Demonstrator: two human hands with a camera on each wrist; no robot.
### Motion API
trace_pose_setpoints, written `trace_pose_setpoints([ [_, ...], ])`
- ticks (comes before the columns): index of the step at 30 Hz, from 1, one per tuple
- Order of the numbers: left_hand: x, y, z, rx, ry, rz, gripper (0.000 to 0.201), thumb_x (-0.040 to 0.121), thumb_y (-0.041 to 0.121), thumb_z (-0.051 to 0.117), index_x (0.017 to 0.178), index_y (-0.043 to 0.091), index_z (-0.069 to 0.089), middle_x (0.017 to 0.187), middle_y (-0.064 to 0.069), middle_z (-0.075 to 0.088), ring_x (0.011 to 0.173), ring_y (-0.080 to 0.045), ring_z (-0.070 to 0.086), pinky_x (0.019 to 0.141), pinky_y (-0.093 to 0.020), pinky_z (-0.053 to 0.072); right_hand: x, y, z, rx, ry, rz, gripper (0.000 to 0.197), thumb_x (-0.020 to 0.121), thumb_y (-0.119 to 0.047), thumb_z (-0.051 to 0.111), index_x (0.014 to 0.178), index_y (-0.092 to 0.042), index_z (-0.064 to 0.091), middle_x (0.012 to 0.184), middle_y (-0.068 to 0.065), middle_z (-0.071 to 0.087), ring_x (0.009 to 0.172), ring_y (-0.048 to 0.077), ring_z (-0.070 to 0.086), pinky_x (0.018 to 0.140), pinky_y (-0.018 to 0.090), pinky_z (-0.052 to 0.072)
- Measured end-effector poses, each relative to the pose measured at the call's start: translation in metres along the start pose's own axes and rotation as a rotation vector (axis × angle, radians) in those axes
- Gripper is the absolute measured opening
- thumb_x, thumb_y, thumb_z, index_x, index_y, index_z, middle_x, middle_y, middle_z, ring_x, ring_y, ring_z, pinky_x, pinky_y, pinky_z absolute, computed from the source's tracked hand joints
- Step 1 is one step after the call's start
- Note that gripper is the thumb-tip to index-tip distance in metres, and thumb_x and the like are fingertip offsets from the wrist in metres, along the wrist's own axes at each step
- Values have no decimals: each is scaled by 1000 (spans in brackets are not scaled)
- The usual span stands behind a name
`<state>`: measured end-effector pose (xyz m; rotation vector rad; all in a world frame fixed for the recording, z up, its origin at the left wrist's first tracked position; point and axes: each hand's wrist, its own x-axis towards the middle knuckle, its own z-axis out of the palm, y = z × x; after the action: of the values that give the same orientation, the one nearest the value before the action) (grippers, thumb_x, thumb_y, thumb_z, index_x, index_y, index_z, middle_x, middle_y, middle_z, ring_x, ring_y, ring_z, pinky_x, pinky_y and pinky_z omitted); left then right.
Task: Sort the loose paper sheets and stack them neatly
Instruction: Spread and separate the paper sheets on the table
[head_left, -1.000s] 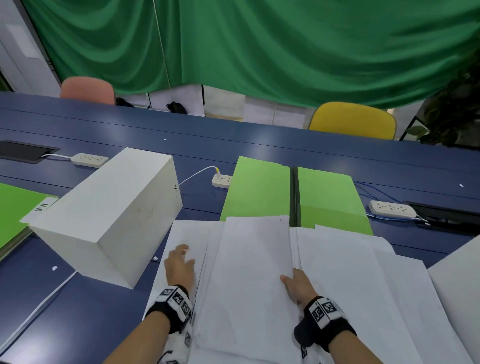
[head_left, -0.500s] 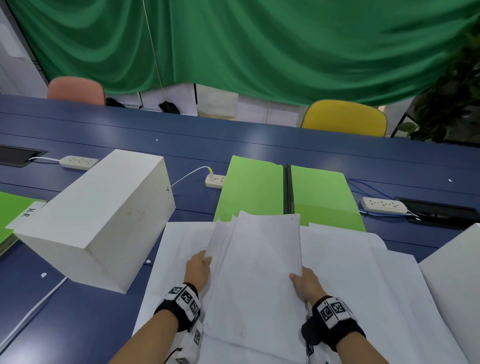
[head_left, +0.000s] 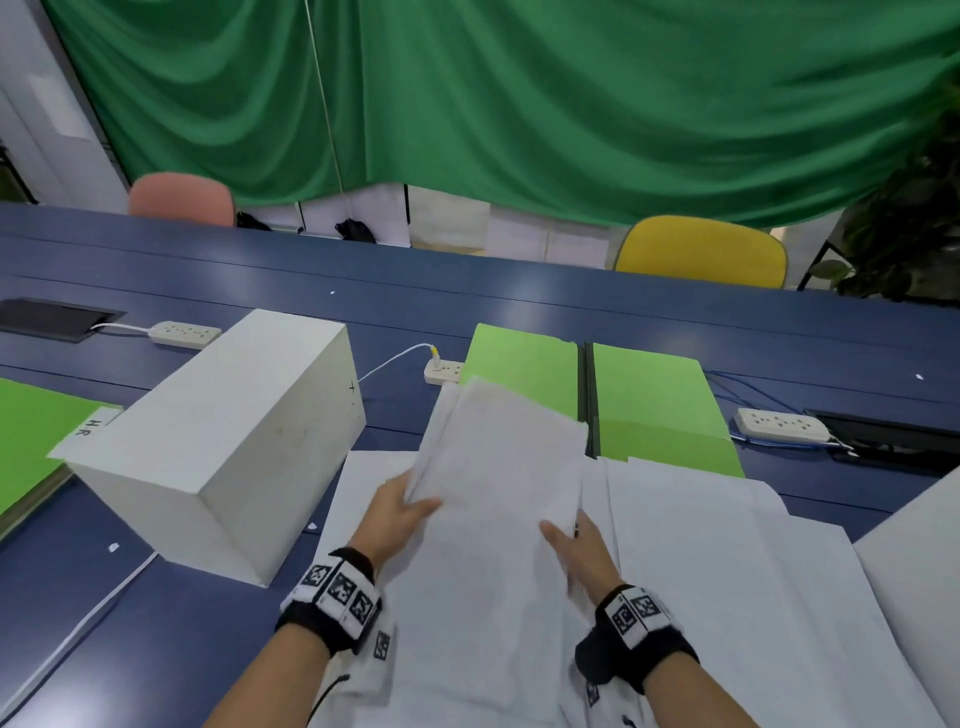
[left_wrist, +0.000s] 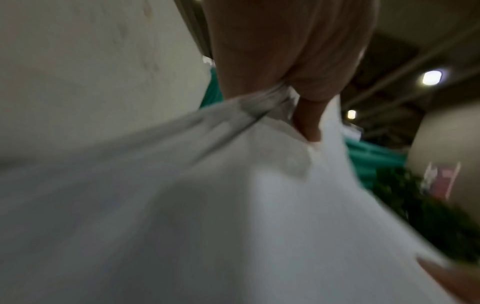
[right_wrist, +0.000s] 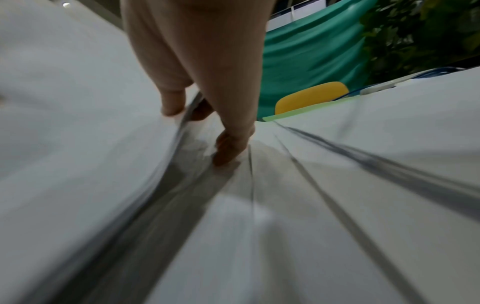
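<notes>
A bundle of white paper sheets (head_left: 493, 499) is held up off the blue table between both hands, its far end raised over the green folder. My left hand (head_left: 413, 506) grips the bundle's left edge, thumb on top. In the left wrist view the fingers (left_wrist: 306, 121) pinch the crumpled paper edge (left_wrist: 272, 96). My right hand (head_left: 558, 538) grips the right edge, and in the right wrist view the thumb (right_wrist: 172, 102) lies on top with the fingers (right_wrist: 230, 148) beneath. More loose white sheets (head_left: 727, 561) lie spread flat on the table to the right.
A white box (head_left: 223, 436) stands close on the left and another white box (head_left: 924, 551) at the right edge. An open green folder (head_left: 654, 405) lies behind the sheets. Power strips (head_left: 779, 423) and cables run along the table. A green folder (head_left: 26, 431) lies far left.
The left hand moved from lying flat on the sheets to the bundle's left edge. Both hands now grip the bundle and have lifted its far end off the table.
</notes>
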<state>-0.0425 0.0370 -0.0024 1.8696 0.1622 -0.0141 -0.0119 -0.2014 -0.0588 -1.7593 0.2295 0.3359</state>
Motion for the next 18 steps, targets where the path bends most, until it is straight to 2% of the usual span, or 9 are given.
trace_pose_setpoints([
  [2,-3,32,-24,-115,9,73,15,84,-1,62,91,12,65,70,12,72,72,-4,67,62,-11,50,4,-17,-11,129,-2,-54,76,66,-43,81,124,-12,45,129,9,56,109,23,60,90,38,52],
  [3,-5,46,-34,-146,27,105,14,83,0,65,86,14,66,65,13,71,66,0,66,60,-11,49,4,-29,-14,170,-35,-102,82,59,-46,82,125,-16,44,127,1,58,109,18,60,91,38,52],
  [5,-10,73,-43,-221,35,163,13,80,2,68,83,15,67,67,12,72,65,0,67,60,-14,52,-6,-66,-13,229,-148,-210,53,66,-27,75,114,-19,54,109,-11,67,98,6,65,82,25,53],
  [6,-12,83,-43,-237,24,196,15,81,1,67,85,15,67,69,13,72,67,0,68,62,-14,53,-10,-83,-10,242,-155,-288,37,71,-15,71,105,-19,59,100,-11,70,90,2,66,78,20,53],
  [8,-17,100,-33,-227,18,265,20,85,0,60,86,19,66,70,18,71,70,4,67,66,-12,53,-19,-117,-6,272,-81,-410,23,78,-1,68,93,-19,62,94,-6,69,76,-5,66,71,13,51],
  [10,-21,113,-25,-273,78,318,23,87,1,57,86,22,65,72,19,72,72,4,67,71,-15,54,-28,-140,-7,300,18,-478,17,83,0,63,89,-16,62,93,0,66,65,-9,64,63,8,50],
  [12,-24,122,-25,-349,150,365,25,86,1,60,83,23,70,77,14,73,75,-2,67,75,-21,55,-36,-155,-13,328,22,-521,15,84,-1,62,88,-15,63,87,-2,67,64,-8,64,62,8,51],
  [15,-25,123,-27,-398,194,430,19,77,7,68,80,24,74,81,10,74,76,-7,68,71,-23,56,-47,-157,-23,302,-61,-559,18,79,-3,69,87,-19,65,84,-9,69,72,-3,67,69,14,53],
  [18,-24,103,-19,-421,236,364,18,70,10,69,86,18,67,76,14,73,73,-2,68,66,-18,54,-42,-123,-25,240,-131,-448,23,72,-9,75,90,-20,68,90,-5,72,80,4,67,75,22,54],
])
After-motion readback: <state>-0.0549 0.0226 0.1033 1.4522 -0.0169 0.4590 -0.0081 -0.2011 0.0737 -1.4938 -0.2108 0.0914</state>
